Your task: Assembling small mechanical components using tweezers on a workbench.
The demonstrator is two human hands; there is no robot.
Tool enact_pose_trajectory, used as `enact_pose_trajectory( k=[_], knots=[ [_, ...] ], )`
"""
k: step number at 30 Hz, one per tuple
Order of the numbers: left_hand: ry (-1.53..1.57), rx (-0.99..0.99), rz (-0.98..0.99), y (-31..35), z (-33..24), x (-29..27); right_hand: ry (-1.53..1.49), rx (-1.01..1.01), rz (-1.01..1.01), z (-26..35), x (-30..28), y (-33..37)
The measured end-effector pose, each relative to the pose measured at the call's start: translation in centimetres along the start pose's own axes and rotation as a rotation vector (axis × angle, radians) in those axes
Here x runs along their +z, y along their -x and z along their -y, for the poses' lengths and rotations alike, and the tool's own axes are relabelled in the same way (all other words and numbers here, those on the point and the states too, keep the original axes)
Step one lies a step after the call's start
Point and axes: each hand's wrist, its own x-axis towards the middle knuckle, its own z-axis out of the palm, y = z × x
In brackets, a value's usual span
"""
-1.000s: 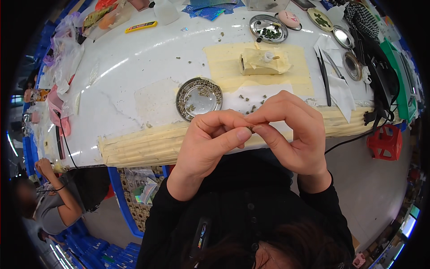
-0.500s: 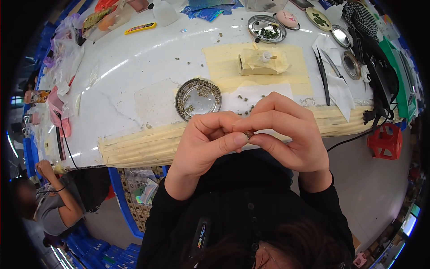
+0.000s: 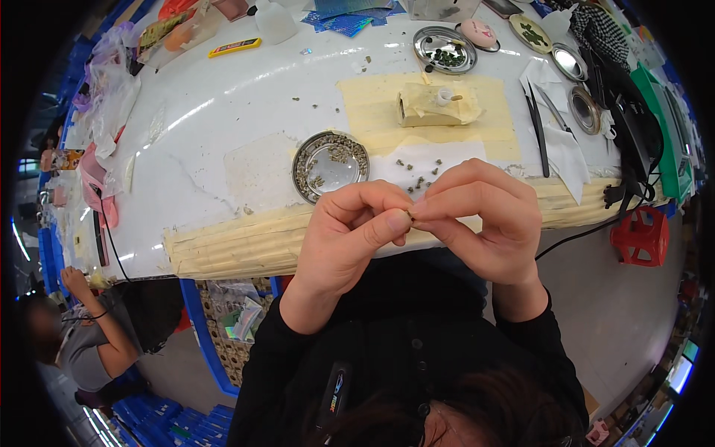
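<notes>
A: Hands? Where is the piece?
B: My left hand (image 3: 350,235) and right hand (image 3: 480,216) pinch one tiny brownish piece (image 3: 410,217) between fingertips, above the white table's edge (image 3: 223,246), near the round metal dish (image 3: 330,166).

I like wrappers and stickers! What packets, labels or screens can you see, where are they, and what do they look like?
Yellow label strip: far left of the table, long, flat, dark print.
Clear plastic bags: table's left edge, crumpled, see-through.
Packets in a blue bin: under the table, shiny, greenish.
Screen: far lower right, small, glowing blue-white.
</notes>
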Motion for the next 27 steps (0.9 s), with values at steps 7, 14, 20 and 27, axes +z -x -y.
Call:
enact_pose_trajectory(
  k=[7,14,20,27],
  knots=[
    [-0.027,0.047,-0.057,0.1,0.5,0.3,0.091,-0.015,-0.015,-0.1,0.3,0.0],
    [-0.261,0.222,-0.122,0.2,0.6,0.8,0.199,-0.066,-0.1,-0.4,1.3,0.4],
    [-0.182,0.207,-0.146,0.4,0.5,1.1,0.255,-0.144,-0.168,-0.6,2.0,0.6],
    [-0.872,0.48,-0.209,0.3,-0.8,1.2,0.216,-0.123,-0.115,-0.8,1.5,0.6]
  ],
)
